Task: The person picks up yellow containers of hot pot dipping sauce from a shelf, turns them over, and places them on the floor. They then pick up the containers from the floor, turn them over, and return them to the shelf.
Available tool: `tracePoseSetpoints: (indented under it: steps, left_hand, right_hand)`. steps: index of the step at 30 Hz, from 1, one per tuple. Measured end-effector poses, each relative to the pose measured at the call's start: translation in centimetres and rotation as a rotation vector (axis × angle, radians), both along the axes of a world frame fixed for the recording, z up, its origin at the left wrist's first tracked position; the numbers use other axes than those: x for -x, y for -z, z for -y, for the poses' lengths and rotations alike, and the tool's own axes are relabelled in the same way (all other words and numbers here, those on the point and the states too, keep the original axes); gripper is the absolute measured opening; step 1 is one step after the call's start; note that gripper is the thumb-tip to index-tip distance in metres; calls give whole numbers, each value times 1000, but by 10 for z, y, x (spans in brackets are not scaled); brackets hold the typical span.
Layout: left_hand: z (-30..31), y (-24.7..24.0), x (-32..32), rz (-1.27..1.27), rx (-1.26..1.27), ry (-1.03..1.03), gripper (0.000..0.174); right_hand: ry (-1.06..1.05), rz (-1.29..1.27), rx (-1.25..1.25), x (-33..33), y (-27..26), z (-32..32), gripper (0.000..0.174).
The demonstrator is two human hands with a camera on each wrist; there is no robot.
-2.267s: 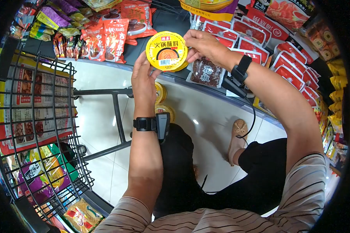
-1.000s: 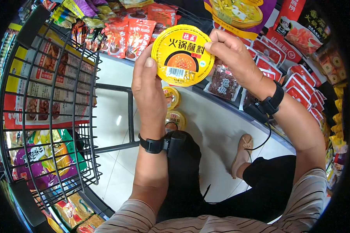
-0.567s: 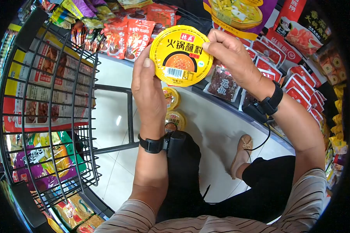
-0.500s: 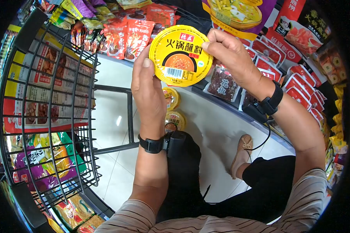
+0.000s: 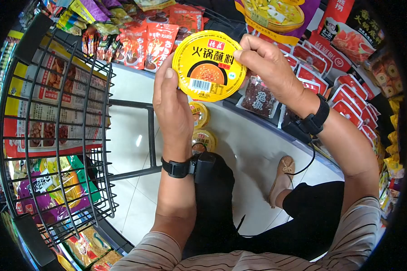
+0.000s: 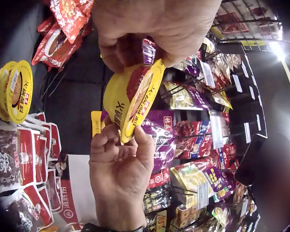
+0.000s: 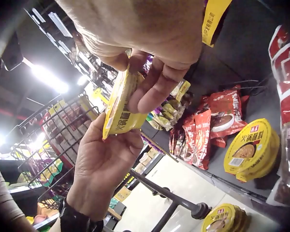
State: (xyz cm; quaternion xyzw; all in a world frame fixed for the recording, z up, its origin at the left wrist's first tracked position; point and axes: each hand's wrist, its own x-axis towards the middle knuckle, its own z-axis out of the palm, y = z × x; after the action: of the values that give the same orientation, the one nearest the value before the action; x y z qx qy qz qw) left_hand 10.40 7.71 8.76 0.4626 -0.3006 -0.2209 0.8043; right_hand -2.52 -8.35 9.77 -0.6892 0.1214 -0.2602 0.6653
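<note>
The yellow hotpot dipping sauce tub (image 5: 210, 65) is raised near the shelf (image 7: 216, 166), its rim gripped by the left hand (image 5: 172, 101) and pinched by the right hand (image 5: 271, 67). A Sichuan peppercorn packet (image 5: 259, 99) lies nearby; 2 stacks of matching tubs (image 5: 204, 141) stand lower down.

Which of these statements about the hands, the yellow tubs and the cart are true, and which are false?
1. The left hand and right hand both hold one yellow tub. True.
2. The lid of that tub has been peeled off. False: it is in place, its printing showing.
3. The cart stands on the person's right. False: it is on the left.
4. Other yellow tubs sit on the shelf near red pouches. True.
5. Only the left wrist wears a black strap. False: both wrists do.
</note>
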Motion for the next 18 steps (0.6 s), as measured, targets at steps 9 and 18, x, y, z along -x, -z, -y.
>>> tracePoseSetpoints:
  steps: [9, 18]
  left_hand:
    - [-2, -1, -2, 12, 0, -1, 47]
    - [-3, 0, -3, 16, -8, -5, 49]
  right_hand:
    - [-21, -19, -2, 0, -5, -5, 28]
    - [-25, -13, 33, 0, -6, -6, 28]
